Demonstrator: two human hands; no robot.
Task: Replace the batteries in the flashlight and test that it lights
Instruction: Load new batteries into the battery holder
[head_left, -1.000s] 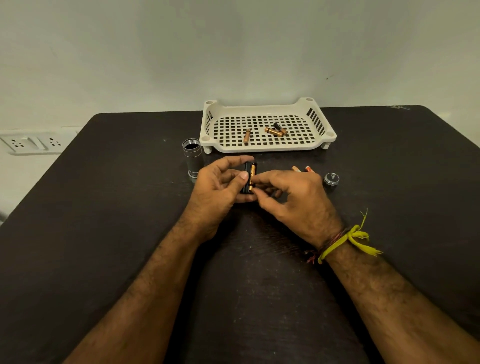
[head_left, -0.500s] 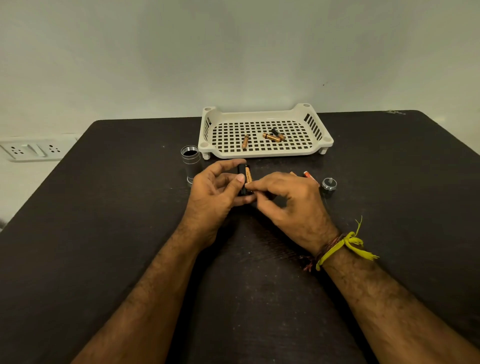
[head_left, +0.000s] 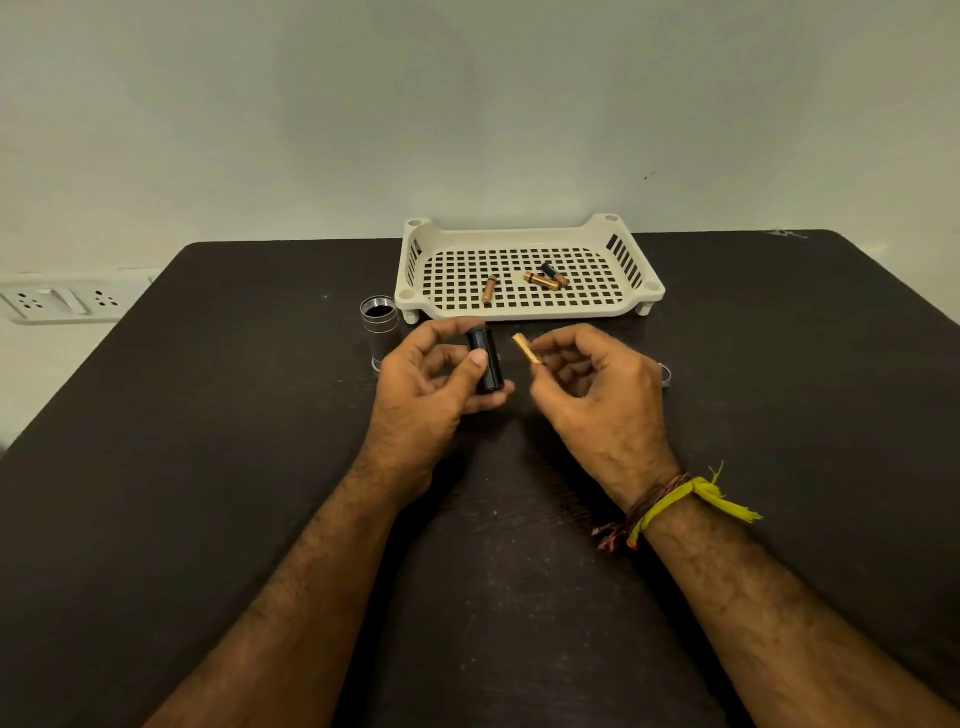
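The right hand (head_left: 592, 395) hides most of the small battery (head_left: 525, 352) it pinches; only one blurry gold end sticks out. The left hand (head_left: 431, 395) covers part of the black battery holder (head_left: 485, 358), so you cannot see if anything is inside. The flashlight tube (head_left: 381, 327) has its bottom behind the left hand. A small silver cap (head_left: 666, 375) peeks out past the right hand, mostly hidden. The writing on the three batteries (head_left: 540, 279) in the tray (head_left: 519, 236) is too small to read. Both forearms run off the bottom edge.
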